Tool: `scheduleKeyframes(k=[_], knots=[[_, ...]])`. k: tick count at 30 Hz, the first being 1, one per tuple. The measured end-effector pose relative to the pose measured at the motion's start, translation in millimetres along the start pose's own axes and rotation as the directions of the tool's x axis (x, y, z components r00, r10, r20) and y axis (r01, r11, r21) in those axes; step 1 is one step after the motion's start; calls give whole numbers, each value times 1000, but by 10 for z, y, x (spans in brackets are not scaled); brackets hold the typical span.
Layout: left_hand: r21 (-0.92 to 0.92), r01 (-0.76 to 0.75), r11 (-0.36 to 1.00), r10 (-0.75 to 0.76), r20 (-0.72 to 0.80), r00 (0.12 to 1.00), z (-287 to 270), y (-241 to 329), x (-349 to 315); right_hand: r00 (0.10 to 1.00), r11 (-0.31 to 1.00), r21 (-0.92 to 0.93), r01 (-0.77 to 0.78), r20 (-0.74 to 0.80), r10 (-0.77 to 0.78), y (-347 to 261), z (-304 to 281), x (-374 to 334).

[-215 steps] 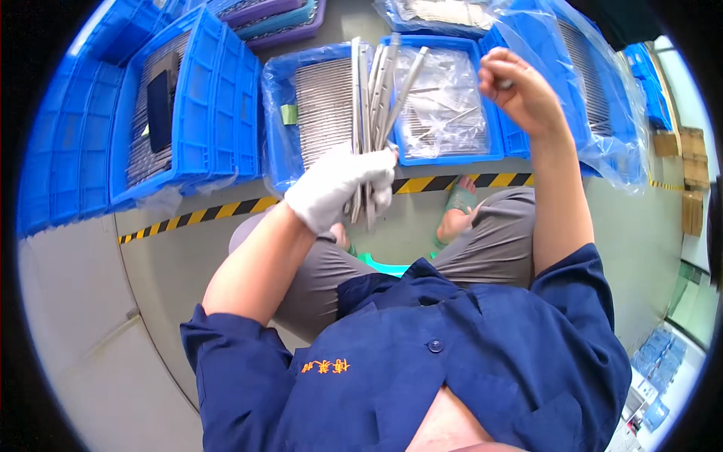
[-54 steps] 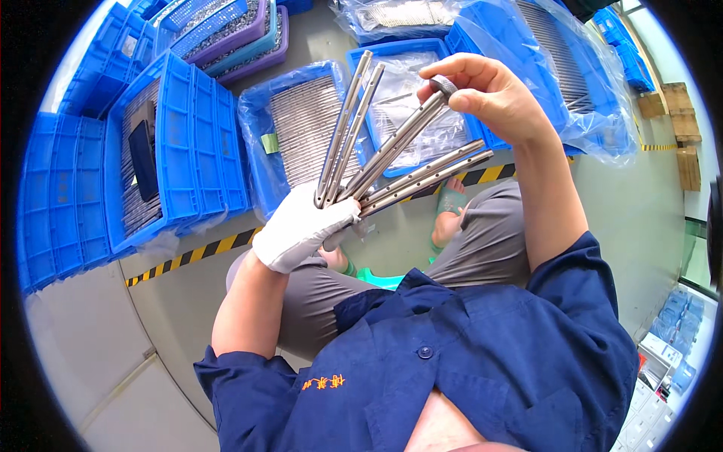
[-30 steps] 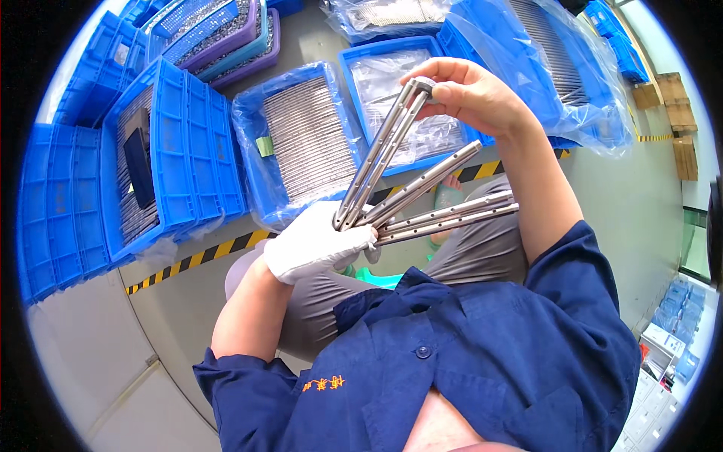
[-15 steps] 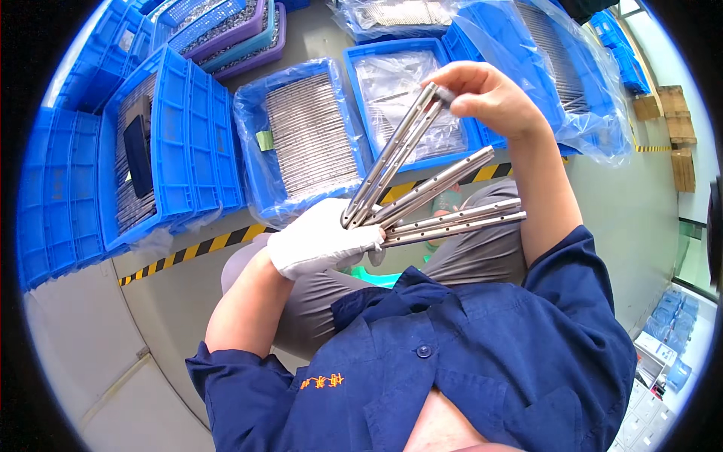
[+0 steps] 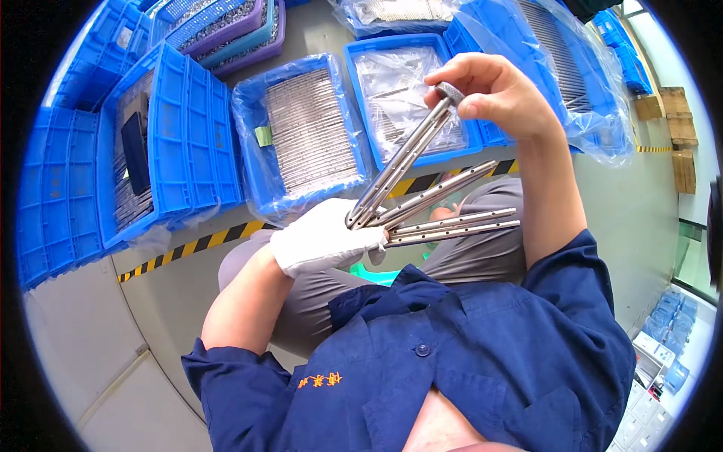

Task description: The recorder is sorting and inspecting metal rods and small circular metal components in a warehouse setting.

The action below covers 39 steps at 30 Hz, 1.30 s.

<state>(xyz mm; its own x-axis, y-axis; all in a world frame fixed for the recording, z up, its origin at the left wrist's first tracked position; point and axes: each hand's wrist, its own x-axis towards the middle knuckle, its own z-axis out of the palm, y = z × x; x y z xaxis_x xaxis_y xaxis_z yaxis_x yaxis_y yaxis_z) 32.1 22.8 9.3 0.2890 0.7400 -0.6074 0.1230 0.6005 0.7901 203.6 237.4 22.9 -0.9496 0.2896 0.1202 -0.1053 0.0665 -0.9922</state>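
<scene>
My left hand (image 5: 320, 239), in a white glove, is closed around a fanned-out bunch of slim steel rails (image 5: 440, 188) with rows of small holes. The rails point up and to the right, over my knees. At the upper end of the steepest rails (image 5: 399, 162) sits a round, dark metal knob (image 5: 450, 93) with a rough-looking rim. My bare right hand (image 5: 501, 98) is at this knob, its index finger and thumb on either side of it. Whether the knob is set into a rail end or only rests against it, I cannot tell.
Ahead stands a blue crate (image 5: 248, 162) lined with plastic, full of rows of similar rails. A second blue crate (image 5: 361, 98) beside it holds rails under clear film. Stacked blue crates (image 5: 188, 135) rise on the left. Black-and-yellow floor tape (image 5: 192, 255) runs before the crates.
The knob, mostly hidden by my right fingers before, now shows at the rail's end. My right hand has shifted slightly right, and the steepest rails lean a little further right.
</scene>
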Motion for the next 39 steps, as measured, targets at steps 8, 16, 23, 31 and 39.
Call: scheduleKeyframes(k=[8, 16, 23, 31, 39], knots=[[24, 45, 999, -44, -26, 999, -13, -24, 18, 994, 994, -39, -98, -48, 96, 67, 114, 22], [32, -54, 998, 58, -126, 990, -32, -67, 22, 892, 930, 364, 43, -433, 129, 256, -677, -177], [799, 233, 553, 584, -572, 576, -1012, -235, 94, 857, 998, -67, -3, -514, -32, 15, -92, -25], [868, 472, 153, 544, -473, 693, -2279, -1133, 904, 818, 978, -201, 52, -553, -158, -77, 45, -32], [914, 326, 240, 441, -402, 803, -2624, -1747, 1815, 774, 973, -113, -203, -627, 89, 177, 8, -130]])
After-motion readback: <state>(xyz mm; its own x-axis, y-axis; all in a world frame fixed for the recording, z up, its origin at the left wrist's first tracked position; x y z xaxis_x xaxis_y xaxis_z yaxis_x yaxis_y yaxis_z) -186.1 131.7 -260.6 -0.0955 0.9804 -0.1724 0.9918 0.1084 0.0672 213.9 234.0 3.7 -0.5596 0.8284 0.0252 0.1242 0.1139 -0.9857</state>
